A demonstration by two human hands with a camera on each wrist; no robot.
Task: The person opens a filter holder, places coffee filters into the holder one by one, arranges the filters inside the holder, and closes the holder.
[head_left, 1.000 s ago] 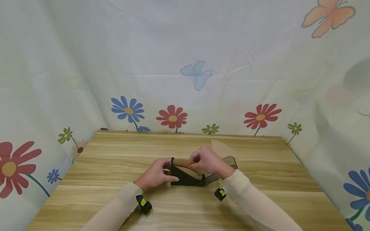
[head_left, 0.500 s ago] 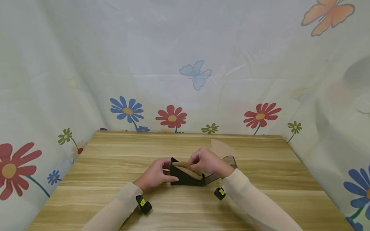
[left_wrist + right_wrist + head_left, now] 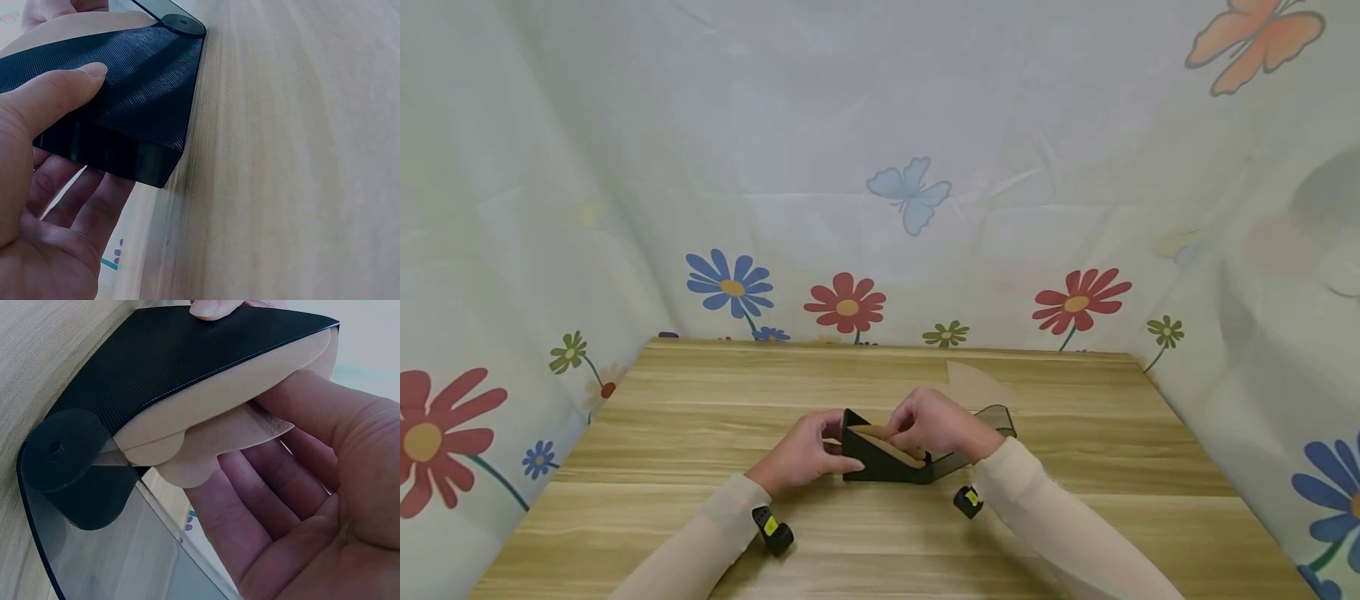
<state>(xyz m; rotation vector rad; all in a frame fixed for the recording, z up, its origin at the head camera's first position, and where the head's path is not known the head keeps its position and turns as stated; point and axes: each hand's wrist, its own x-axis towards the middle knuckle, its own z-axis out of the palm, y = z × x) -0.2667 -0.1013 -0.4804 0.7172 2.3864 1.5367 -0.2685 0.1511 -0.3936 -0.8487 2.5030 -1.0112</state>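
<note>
A black ribbed box (image 3: 880, 463) stands on the table with its clear hinged lid (image 3: 997, 417) swung out to the right. Thumb and fingers of my left hand (image 3: 805, 450) grip its left end; in the left wrist view the thumb lies across the ribbed side (image 3: 144, 81). Brown paper sheets (image 3: 904, 452) with rounded edges are inside the box. My right hand (image 3: 934, 422) reaches into the opening, and in the right wrist view its thumb and fingers (image 3: 231, 519) hold part of the paper (image 3: 206, 444).
A fan-shaped piece of brown paper (image 3: 973, 383) lies on the wooden table (image 3: 737, 383) behind the lid. Black wrist cameras hang at both cuffs. A cloth printed with flowers and butterflies (image 3: 812, 108) surrounds the table at the back and sides.
The paper at the box's opening has sunk lower, and my right hand has moved slightly down with it. My left hand and the box have stayed in place.
</note>
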